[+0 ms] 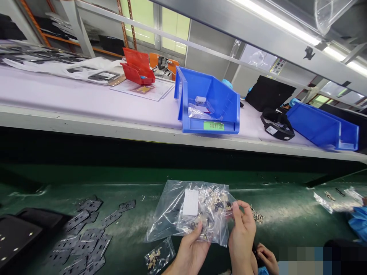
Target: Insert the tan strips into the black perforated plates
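A clear plastic bag (pixel 169 206) of small metal parts, with a white label (pixel 190 202) inside or on it, is held up over the green work surface. My left hand (pixel 193 248) grips its lower edge, thumb on top. At the bag's right side, my right hand (pixel 243 229) pinches the plastic between thumb and fingers. Gold and dark small pieces show through the film. Just below the bag lies a smaller clear bag (pixel 159 255) with brass-coloured parts. A little pile of loose metal parts (pixel 257 215) lies right of my right hand.
Flat black plates (pixel 88 240) are scattered at the left, beside dark panels (pixel 25 236). On the shelf ahead stand a blue bin (pixel 196 125), a red box (pixel 137 68), a black strap (pixel 277 126) and another blue bin (pixel 318 122). Another person's hand (pixel 267 258) is at lower right.
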The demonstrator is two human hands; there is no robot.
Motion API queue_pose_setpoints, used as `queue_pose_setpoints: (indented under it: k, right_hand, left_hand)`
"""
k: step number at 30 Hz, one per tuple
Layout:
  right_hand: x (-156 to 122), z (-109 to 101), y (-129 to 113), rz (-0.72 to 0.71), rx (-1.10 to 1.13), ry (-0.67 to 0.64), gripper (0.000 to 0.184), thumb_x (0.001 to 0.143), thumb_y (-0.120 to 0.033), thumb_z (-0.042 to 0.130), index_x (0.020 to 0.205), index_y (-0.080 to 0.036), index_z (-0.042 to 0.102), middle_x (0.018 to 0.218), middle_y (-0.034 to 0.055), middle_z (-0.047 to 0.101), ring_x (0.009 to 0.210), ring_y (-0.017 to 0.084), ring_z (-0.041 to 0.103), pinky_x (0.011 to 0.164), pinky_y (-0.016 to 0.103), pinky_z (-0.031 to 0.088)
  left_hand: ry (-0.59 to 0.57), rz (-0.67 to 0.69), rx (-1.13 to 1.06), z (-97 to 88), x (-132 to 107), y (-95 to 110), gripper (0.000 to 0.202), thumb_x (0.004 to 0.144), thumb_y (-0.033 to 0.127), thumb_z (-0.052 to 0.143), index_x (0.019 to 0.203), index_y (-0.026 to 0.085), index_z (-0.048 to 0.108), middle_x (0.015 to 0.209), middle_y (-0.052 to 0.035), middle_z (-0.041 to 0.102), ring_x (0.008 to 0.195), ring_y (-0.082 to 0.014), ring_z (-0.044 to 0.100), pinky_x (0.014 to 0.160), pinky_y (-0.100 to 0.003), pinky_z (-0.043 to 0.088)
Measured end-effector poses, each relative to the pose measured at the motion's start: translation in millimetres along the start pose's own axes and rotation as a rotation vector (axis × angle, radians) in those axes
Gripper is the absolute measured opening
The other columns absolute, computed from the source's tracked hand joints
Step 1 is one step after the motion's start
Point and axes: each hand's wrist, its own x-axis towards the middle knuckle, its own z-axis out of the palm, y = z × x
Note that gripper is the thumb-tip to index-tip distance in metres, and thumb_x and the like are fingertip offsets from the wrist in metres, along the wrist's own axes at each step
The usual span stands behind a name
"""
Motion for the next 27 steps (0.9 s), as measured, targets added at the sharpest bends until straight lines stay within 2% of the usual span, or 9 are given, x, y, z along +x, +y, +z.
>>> queue_pose_setpoints:
  k: [6, 9, 13, 16, 21, 25, 27]
  right_hand:
    - [3.9, 3.2, 2.8, 0.08, 0.186, 0.024, 0.024, 0.073, -0.039, 0.062, 0.085, -0.022, 0.051, 0.062, -0.0059, 0.052, 0.05, 0.009, 0.047, 0.047, 0.018, 0.036]
    - [2.6, 3.6, 3.7, 0.118, 0.16, -0.059, 0.028, 0.071, -0.036, 0.066, 0.09, -0.022, 0.051, 0.066, -0.0048, 0.057, 0.053, 0.009, 0.05, 0.05, 0.019, 0.039]
    - [-0.3, 4.9, 2.2, 0.191, 0.133, -0.192, 0.042, 0.067, -0.031, 0.07, 0.102, -0.021, 0.051, 0.076, 0.0012, 0.064, 0.065, 0.015, 0.059, 0.057, 0.024, 0.046]
    - [-1.2, 4.1, 2.1, 0.198, 0.14, -0.208, 0.043, 0.066, -0.03, 0.071, 0.103, -0.02, 0.052, 0.08, 0.0041, 0.066, 0.069, 0.018, 0.062, 0.058, 0.027, 0.048]
    - [-3.1, 2.9, 3.4, 0.189, 0.114, -0.253, 0.039, 0.067, -0.028, 0.071, 0.101, -0.021, 0.054, 0.082, 0.004, 0.068, 0.071, 0.018, 0.063, 0.06, 0.025, 0.049]
    - [-1.4, 2.5, 2.1, 0.161, 0.077, -0.237, 0.04, 0.065, -0.029, 0.072, 0.1, -0.019, 0.056, 0.082, 0.0048, 0.068, 0.07, 0.018, 0.063, 0.059, 0.025, 0.049]
    - [5.0, -4.5, 1.1, 0.092, 0.032, -0.132, 0.044, 0.063, -0.03, 0.073, 0.102, -0.018, 0.057, 0.082, 0.0042, 0.068, 0.068, 0.016, 0.062, 0.057, 0.023, 0.048]
  left_hand:
    - [0.109, -0.036, 0.032, -10.6, 2.0, 2.1, 0.024, 0.086, 0.019, 0.05, 0.104, 0.013, 0.066, 0.106, -0.0087, 0.065, 0.114, -0.0264, 0.05, 0.105, -0.043, 0.03]
    - [0.161, -0.016, 0.074, -13.0, 3.5, 2.5, 0.024, 0.085, 0.019, 0.053, 0.104, 0.013, 0.065, 0.108, -0.0087, 0.065, 0.112, -0.0262, 0.052, 0.103, -0.042, 0.032]
    - [0.221, 0.025, 0.134, -13.4, 2.1, 1.2, 0.024, 0.083, 0.019, 0.056, 0.105, 0.014, 0.064, 0.11, -0.0082, 0.064, 0.111, -0.0256, 0.053, 0.102, -0.041, 0.035]
    - [0.231, 0.037, 0.137, -15.1, 1.5, -1.1, 0.023, 0.082, 0.017, 0.056, 0.104, 0.013, 0.064, 0.108, -0.0084, 0.065, 0.112, -0.0255, 0.052, 0.102, -0.041, 0.035]
    - [0.181, 0.031, 0.111, -19.8, 2.6, -4.5, 0.022, 0.084, 0.016, 0.053, 0.102, 0.013, 0.065, 0.108, -0.0085, 0.065, 0.112, -0.0248, 0.052, 0.101, -0.04, 0.036]
    - [0.198, 0.026, 0.125, -20.8, 2.2, -5.4, 0.022, 0.082, 0.017, 0.056, 0.102, 0.013, 0.065, 0.108, -0.0092, 0.065, 0.109, -0.0252, 0.054, 0.098, -0.038, 0.039]
    - [0.271, 0.034, 0.16, -23.2, 1.1, -5.5, 0.022, 0.078, 0.019, 0.062, 0.1, 0.013, 0.066, 0.105, -0.0093, 0.066, 0.105, -0.026, 0.057, 0.095, -0.038, 0.042]
